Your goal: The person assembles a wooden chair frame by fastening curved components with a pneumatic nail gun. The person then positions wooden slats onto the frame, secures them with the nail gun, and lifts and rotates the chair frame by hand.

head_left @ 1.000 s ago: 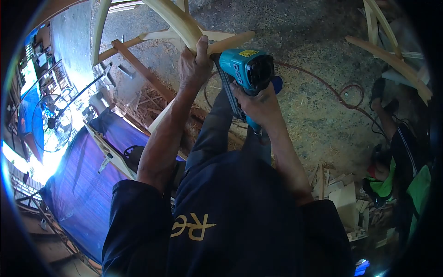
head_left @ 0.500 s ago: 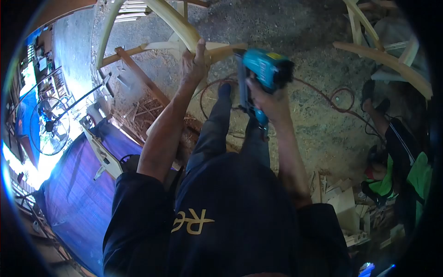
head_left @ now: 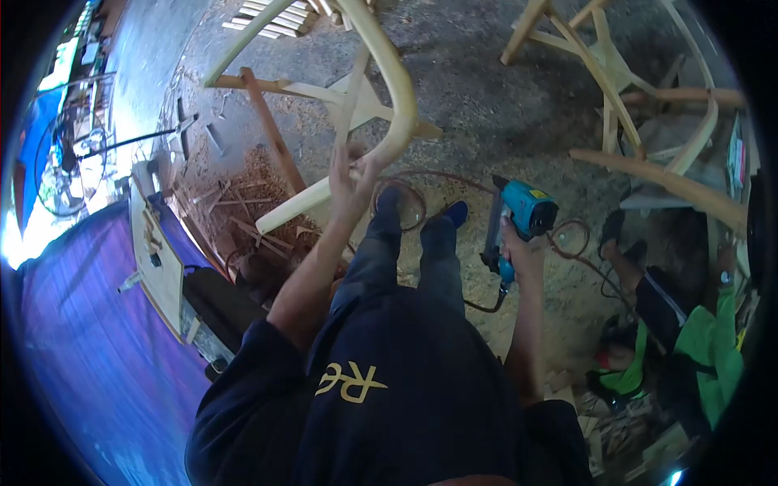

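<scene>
Nail gun (head_left: 528, 207), 2 o'clock: right hand (head_left: 523, 245) closed round it. Wooden frame (head_left: 403, 93), 12 o'clock: left hand (head_left: 353, 180) half-curled at its near side, grip unclear. Apparent step: frame handling; next calls for firm left hold.

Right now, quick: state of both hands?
Left hand: at the curved wooden frame; blurred, so open or closed cannot be told.
Right hand: closed, holding the teal nail gun.

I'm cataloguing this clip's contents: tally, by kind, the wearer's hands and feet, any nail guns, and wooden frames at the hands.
Left hand and right hand: 2
Feet: 2
Nail gun: 1
Wooden frame at left hand: 1
Total: 6
</scene>
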### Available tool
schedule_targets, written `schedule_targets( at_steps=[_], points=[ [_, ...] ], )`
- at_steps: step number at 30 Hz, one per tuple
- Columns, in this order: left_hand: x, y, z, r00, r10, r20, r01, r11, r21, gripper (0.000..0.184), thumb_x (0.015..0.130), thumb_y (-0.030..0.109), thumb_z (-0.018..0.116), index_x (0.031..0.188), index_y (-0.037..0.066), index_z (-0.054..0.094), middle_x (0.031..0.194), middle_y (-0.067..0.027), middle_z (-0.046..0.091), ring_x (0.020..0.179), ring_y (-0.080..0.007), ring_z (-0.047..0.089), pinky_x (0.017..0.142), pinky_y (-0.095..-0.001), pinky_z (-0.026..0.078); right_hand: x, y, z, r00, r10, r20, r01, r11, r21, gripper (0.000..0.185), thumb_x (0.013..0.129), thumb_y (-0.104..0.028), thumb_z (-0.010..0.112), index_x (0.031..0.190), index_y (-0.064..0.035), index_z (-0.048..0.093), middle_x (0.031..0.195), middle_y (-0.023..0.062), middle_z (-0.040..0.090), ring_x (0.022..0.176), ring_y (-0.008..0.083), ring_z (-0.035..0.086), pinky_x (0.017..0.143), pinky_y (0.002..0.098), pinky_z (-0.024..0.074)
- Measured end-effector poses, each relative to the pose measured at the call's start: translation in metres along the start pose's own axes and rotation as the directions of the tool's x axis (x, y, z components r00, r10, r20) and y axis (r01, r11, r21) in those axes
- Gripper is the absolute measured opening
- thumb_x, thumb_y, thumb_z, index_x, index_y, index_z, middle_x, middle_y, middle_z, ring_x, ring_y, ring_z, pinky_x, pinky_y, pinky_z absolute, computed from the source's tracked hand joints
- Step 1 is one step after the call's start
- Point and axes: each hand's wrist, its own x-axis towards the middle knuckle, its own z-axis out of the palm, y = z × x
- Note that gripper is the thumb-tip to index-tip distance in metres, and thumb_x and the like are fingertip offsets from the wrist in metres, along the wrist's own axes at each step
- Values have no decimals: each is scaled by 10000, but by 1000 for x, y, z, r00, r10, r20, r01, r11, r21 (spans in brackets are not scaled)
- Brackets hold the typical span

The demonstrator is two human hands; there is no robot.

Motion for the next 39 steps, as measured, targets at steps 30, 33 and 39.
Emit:
schedule_targets(
  at_steps=[30,33,39],
  points=[
    [78,-54,-75,710,-692,130,586,479,-654,444,983,401,670,1166,-3,690,886,-47,660,823,-131,622,720,-293,504,193,-357,203,834,-381,400,547,668,-505,231,846,-211,811,1013,-64,748,772,-17,700,590,68,593,576,269,481],
    [143,-38,-57,748,-660,77,520,509,-686,483,983,369,667,1241,-39,667,1019,-110,712,907,-180,659,824,-322,522,262,-358,230,836,-347,426,529,716,-455,205,850,-238,820,946,-75,742,689,-45,643,509,59,527,486,281,428],
    [306,-7,-4,713,-701,-39,562,603,-566,586,978,364,688,1370,-60,588,1157,-141,708,1023,-207,671,894,-320,513,427,-384,307,837,-213,504,505,656,-561,226,860,-274,811,866,-71,712,640,-19,619,483,74,525,461,271,415]
  ],
)
